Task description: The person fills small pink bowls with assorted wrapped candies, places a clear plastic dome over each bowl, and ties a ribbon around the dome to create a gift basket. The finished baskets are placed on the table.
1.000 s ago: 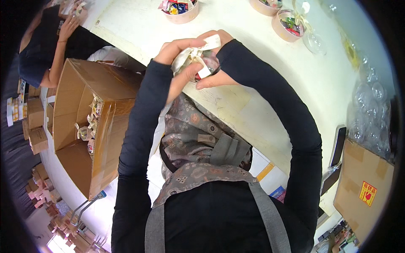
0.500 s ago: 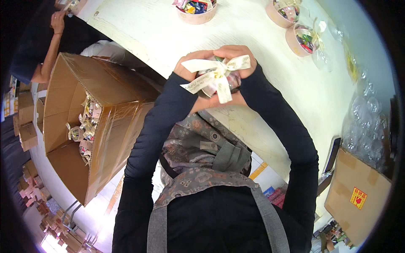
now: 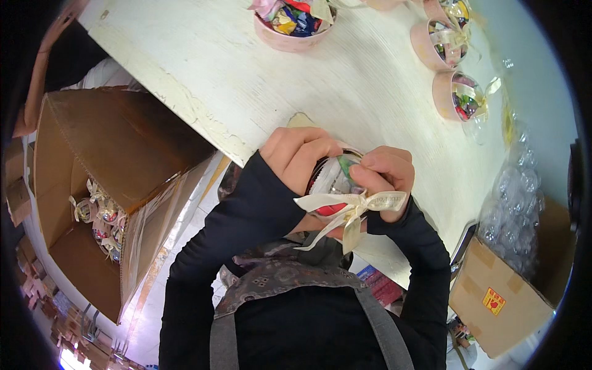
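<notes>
Between my two hands, near the table's front edge, is a round gift box (image 3: 330, 179) with a clear top and wrapped sweets inside. A cream printed ribbon (image 3: 351, 209), tied in a bow, hangs on the side facing me. My left hand (image 3: 297, 157) is wrapped round the box's left side with fingers bent over its rim. On the opposite side my right hand (image 3: 388, 179) grips it, thumb and forefinger pressed together at the rim by a green wrapper. The box's underside is hidden.
An uncovered pink box of sweets (image 3: 295, 38) stands at the far side of the table (image 3: 209, 80). Several ribboned boxes (image 3: 453, 95) line the right. Clear plastic domes (image 3: 512, 197) lie by a carton (image 3: 493, 290). An open carton (image 3: 80, 246) holding finished boxes is at left, near another person's arm (image 3: 40, 74).
My hands and the gift box are lower in the picture and slightly right. Its bow has shifted toward me, uncovering the clear top. The whole view has shifted too.
</notes>
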`<state>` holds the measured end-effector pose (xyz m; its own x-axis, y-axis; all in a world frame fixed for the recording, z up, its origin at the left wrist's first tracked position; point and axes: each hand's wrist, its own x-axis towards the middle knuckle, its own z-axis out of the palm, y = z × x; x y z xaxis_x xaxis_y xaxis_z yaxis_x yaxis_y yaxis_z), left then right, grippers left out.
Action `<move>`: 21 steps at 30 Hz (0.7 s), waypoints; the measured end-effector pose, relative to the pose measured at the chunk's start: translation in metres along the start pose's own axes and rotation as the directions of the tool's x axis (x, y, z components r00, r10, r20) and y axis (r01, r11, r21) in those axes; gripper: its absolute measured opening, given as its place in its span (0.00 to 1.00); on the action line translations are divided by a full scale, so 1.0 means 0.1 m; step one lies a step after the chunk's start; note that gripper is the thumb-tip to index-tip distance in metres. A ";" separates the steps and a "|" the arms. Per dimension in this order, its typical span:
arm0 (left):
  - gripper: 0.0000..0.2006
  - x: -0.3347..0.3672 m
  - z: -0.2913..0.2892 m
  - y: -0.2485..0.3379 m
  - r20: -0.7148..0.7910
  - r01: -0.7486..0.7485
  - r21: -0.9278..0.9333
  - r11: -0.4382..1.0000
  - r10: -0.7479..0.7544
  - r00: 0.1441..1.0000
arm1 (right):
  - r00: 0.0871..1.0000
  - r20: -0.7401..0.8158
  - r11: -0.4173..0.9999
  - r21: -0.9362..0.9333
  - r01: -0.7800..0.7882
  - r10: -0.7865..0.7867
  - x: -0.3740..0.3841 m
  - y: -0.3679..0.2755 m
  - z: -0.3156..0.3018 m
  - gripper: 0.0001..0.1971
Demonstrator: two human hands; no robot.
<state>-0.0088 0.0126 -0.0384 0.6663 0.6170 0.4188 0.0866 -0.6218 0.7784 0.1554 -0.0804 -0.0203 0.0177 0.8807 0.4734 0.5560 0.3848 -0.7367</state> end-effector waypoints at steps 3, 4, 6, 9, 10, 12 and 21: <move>0.20 0.08 -0.06 0.03 0.055 0.027 -0.050 0.998 -0.025 0.998 | 0.996 0.084 1.000 -0.010 0.010 -0.009 0.03 0.02 -0.05 0.34; 0.20 0.08 -0.06 0.01 0.072 0.027 -0.048 0.998 -0.024 0.997 | 0.995 0.103 1.000 -0.013 0.004 -0.003 0.05 0.03 -0.06 0.33; 0.22 0.06 -0.06 -0.04 0.096 0.025 -0.049 0.998 -0.020 0.995 | 0.994 0.108 0.999 -0.035 0.018 -0.014 0.08 0.00 -0.08 0.32; 0.32 0.01 -0.06 -0.05 0.101 0.002 -0.070 0.998 0.005 0.995 | 0.988 0.130 0.988 -0.117 0.097 -0.081 0.16 0.02 -0.12 0.31; 0.32 0.00 -0.06 -0.06 0.100 -0.006 -0.082 0.997 0.014 0.995 | 0.987 0.135 0.984 -0.140 0.108 -0.089 0.18 0.02 -0.13 0.31; 0.33 -0.01 -0.07 -0.06 0.097 -0.023 -0.105 0.994 0.033 0.995 | 0.990 0.127 0.985 -0.158 0.075 -0.055 0.18 0.01 -0.12 0.31; 0.23 0.03 -0.10 0.06 0.119 0.109 -0.127 0.986 -0.094 0.988 | 0.994 0.068 0.951 -0.302 -0.066 0.090 0.21 -0.15 -0.06 0.23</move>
<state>-0.0133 0.0154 -0.0279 0.7384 0.6110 0.2853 0.0640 -0.4847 0.8724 0.1523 -0.0688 0.0032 0.0114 0.9286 0.3709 0.7785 0.2245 -0.5861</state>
